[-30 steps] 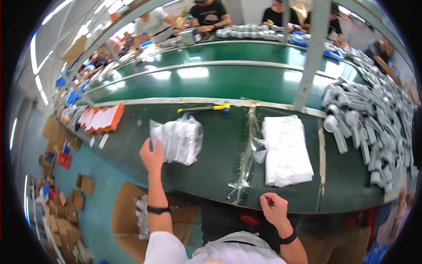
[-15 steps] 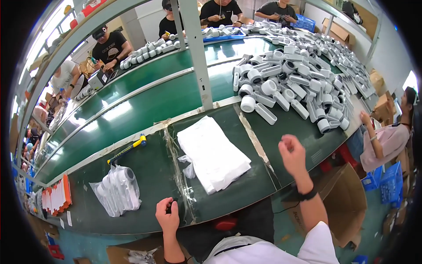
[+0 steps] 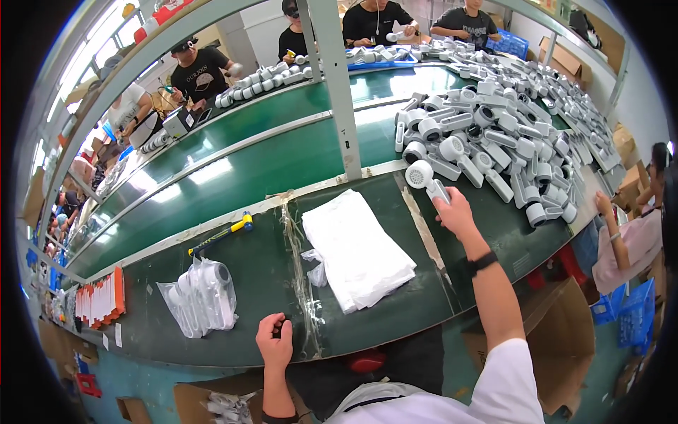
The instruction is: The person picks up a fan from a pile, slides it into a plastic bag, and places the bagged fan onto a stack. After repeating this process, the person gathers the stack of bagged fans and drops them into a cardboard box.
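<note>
One white hair dryer [image 3: 426, 178] in the right hand [image 3: 454, 212].

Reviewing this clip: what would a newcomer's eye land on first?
First, the big heap of white handheld units piled on the green bench at upper right. The right hand grips one unit by its handle at the heap's near edge. Nearer, a stack of white bags lies mid-bench, a bagged unit to its left, and the left hand rests at the bench edge.
</note>
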Available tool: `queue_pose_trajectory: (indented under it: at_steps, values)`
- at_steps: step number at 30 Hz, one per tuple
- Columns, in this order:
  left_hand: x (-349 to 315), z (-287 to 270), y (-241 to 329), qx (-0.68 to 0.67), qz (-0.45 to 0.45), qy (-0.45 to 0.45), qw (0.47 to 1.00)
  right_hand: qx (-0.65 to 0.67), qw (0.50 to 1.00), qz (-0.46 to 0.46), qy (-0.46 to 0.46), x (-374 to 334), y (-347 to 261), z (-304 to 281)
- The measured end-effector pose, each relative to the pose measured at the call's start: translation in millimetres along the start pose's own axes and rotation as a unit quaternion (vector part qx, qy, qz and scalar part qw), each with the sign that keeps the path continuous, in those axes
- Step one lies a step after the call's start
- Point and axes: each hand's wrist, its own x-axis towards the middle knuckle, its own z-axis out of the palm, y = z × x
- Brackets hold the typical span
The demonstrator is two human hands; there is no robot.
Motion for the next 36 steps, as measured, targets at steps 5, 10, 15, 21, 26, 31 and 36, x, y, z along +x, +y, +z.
queue_pose_trajectory:
  at_steps: [5,10,15,21,26,31,36]
  values:
    - [-1,-1,24,-0.013,-0.037,-0.025,0.999,0.381,0.914,0.086,-0.112,-119,-38,-38]
    - [-20,49,118,-0.367,0.051,-0.165,0.914,0.44,0.834,0.112,-0.314,-240,-53,-19]
    - [-25,58,128,-0.458,-0.009,-0.244,0.855,0.453,0.766,0.11,-0.443,-290,-56,4]
    - [-21,60,144,-0.558,-0.14,-0.26,0.776,0.487,0.723,0.052,-0.487,-290,-45,9]
    - [-15,74,152,-0.529,-0.084,-0.311,0.785,0.52,0.727,0.05,-0.446,-289,-38,-5]
    - [21,92,143,-0.076,0.242,-0.163,0.953,0.604,0.746,0.063,-0.273,-286,-26,-23]
    - [38,106,134,0.217,0.368,-0.198,0.882,0.631,0.75,0.109,-0.163,-276,-13,-25]
